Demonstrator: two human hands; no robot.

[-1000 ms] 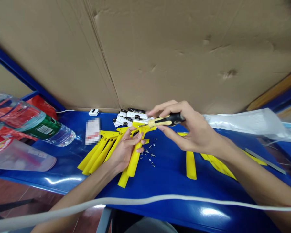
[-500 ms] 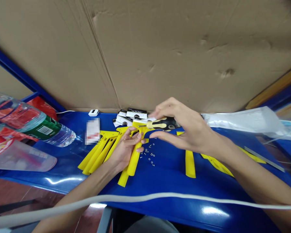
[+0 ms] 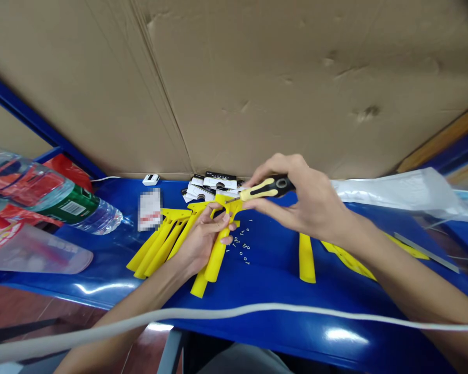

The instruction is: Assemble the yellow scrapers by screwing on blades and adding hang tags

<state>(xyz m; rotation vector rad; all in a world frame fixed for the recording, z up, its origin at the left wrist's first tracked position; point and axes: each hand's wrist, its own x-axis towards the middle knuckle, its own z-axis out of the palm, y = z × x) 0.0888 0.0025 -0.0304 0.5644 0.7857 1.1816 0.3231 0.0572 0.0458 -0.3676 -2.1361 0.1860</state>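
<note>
My left hand (image 3: 208, 239) is closed around a yellow plastic scraper (image 3: 218, 254), its handle pointing toward me and its wide head away. In my right hand (image 3: 300, 197) is a screwdriver (image 3: 263, 189) with a cream and black handle, gripped between thumb and fingers. The screwdriver's tip meets the scraper's head near its neck, slightly tilted. Small screws and nuts (image 3: 241, 244) lie scattered on the blue table (image 3: 265, 291) just right of my left hand. Several more yellow scrapers (image 3: 156, 249) rest in a row left of that hand.
White-and-black cards (image 3: 218, 181) are piled at the back. A water bottle (image 3: 72, 205) and a plastic cup (image 3: 39, 249) stand on the left. Another yellow handle (image 3: 306, 259) and a clear plastic bag (image 3: 393, 189) lie right. A white cable (image 3: 257, 310) crosses the foreground.
My right hand has closed from spread fingers onto the screwdriver's handle, which now tilts up a little more at its butt end. My left hand holds the scraper in nearly the same place.
</note>
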